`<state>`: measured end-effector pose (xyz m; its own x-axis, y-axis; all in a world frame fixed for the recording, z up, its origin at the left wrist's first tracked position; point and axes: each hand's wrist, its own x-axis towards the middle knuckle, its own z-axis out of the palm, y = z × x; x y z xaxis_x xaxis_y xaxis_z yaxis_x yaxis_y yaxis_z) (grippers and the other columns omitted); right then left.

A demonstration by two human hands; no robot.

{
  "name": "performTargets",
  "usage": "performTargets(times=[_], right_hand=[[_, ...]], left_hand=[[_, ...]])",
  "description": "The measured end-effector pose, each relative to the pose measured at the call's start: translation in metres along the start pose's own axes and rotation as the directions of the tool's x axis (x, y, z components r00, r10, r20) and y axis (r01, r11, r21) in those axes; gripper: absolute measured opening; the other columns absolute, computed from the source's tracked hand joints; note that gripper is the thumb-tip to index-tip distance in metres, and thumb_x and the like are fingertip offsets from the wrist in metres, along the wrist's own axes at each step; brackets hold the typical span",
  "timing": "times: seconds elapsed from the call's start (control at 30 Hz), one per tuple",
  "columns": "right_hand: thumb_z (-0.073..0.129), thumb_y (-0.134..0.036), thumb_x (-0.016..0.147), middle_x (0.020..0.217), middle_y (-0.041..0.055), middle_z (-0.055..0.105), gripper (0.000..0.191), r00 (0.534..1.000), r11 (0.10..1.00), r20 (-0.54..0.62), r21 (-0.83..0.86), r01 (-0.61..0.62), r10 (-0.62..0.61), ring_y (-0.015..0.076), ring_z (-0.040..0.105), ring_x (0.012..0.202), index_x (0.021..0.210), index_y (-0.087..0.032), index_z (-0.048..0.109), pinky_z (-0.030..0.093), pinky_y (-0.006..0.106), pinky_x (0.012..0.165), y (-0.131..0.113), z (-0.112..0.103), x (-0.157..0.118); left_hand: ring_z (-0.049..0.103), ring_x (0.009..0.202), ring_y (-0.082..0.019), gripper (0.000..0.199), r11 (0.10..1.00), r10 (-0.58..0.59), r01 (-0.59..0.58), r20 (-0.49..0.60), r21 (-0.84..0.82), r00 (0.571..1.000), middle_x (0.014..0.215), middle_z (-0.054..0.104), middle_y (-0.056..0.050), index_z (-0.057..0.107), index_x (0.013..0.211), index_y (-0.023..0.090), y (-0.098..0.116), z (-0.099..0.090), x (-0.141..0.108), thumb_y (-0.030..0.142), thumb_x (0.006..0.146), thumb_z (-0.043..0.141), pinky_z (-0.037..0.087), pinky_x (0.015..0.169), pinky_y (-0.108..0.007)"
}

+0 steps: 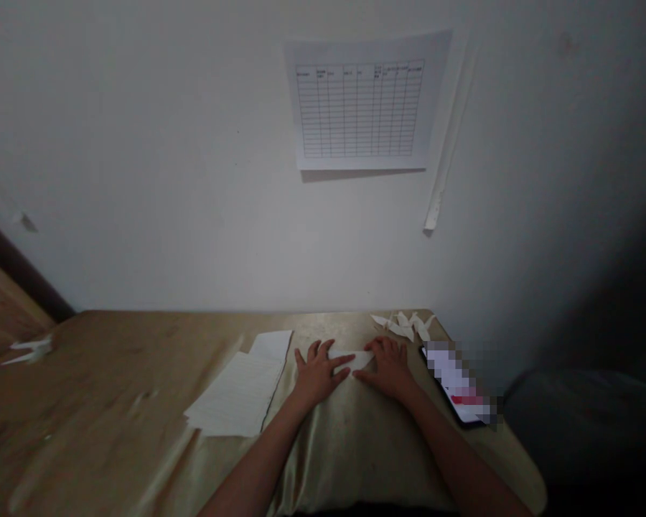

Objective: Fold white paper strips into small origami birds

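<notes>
A small piece of white paper [358, 360] lies on the cloth-covered table [349, 445], between my two hands. My left hand [319, 372] rests on its left part with the fingers spread. From the other side, my right hand [388, 366] touches its right end, palm down and fingers apart. Parts of the paper are hidden under the fingers of both hands.
Left of my hands lie overlapping lined sheets [240, 391]. Folded paper pieces [406, 324] sit at the back right, near a phone [457, 384] with a lit screen. A printed table sheet [360, 108] hangs on the wall. White scraps [32, 350] lie far left.
</notes>
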<state>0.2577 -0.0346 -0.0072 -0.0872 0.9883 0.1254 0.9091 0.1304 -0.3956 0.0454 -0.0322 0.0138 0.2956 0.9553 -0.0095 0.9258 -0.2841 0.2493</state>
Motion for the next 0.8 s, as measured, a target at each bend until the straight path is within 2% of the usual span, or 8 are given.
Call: performTargets(times=[0.17, 0.33, 0.43, 0.8], right_hand=[[0.075, -0.057, 0.084, 0.142, 0.0136, 0.059, 0.055, 1.000, 1.000, -0.015, 0.009, 0.000, 0.000, 0.0374, 0.048, 0.141, 0.129, -0.026, 0.067, 0.016, 0.065, 0.126, 0.004, 0.001, 0.002], [0.079, -0.052, 0.080, 0.138, 0.0136, 0.062, 0.053, 0.997, 0.999, -0.064, -0.017, 0.049, -0.050, 0.0361, 0.051, 0.137, 0.125, -0.026, 0.070, 0.024, 0.055, 0.123, 0.004, -0.001, 0.002], [0.079, -0.048, 0.079, 0.136, 0.0137, 0.063, 0.047, 0.992, 0.997, -0.109, -0.039, 0.061, -0.064, 0.0361, 0.050, 0.136, 0.120, -0.025, 0.072, 0.025, 0.053, 0.123, 0.004, -0.003, 0.003], [0.074, -0.033, 0.085, 0.129, 0.0120, 0.068, 0.028, 0.981, 0.997, -0.186, -0.039, -0.068, 0.060, 0.0308, 0.055, 0.128, 0.111, -0.023, 0.078, 0.036, 0.042, 0.114, 0.017, -0.003, 0.014]], left_hand=[[0.028, 0.160, -0.043, 0.045, 1.000, 0.008, -0.008, -0.022, -0.002, 1.000, 0.170, 0.043, -0.001, 0.062, 0.138, 0.063, 0.001, 0.001, -0.001, 0.071, 0.094, 0.064, 0.010, 0.120, -0.086], [0.029, 0.159, -0.043, 0.050, 1.000, -0.001, 0.001, -0.033, 0.004, 0.999, 0.170, 0.044, 0.000, 0.063, 0.138, 0.063, 0.001, 0.002, 0.000, 0.074, 0.090, 0.068, 0.011, 0.120, -0.085], [0.029, 0.159, -0.043, 0.050, 1.000, -0.009, 0.009, -0.026, -0.001, 1.000, 0.169, 0.044, 0.000, 0.063, 0.137, 0.063, 0.001, 0.002, 0.000, 0.073, 0.088, 0.069, 0.011, 0.120, -0.085], [0.027, 0.160, -0.045, 0.053, 0.999, -0.033, 0.033, 0.002, -0.034, 0.999, 0.171, 0.043, -0.001, 0.066, 0.136, 0.060, 0.002, 0.000, 0.002, 0.071, 0.084, 0.074, 0.008, 0.121, -0.085]])
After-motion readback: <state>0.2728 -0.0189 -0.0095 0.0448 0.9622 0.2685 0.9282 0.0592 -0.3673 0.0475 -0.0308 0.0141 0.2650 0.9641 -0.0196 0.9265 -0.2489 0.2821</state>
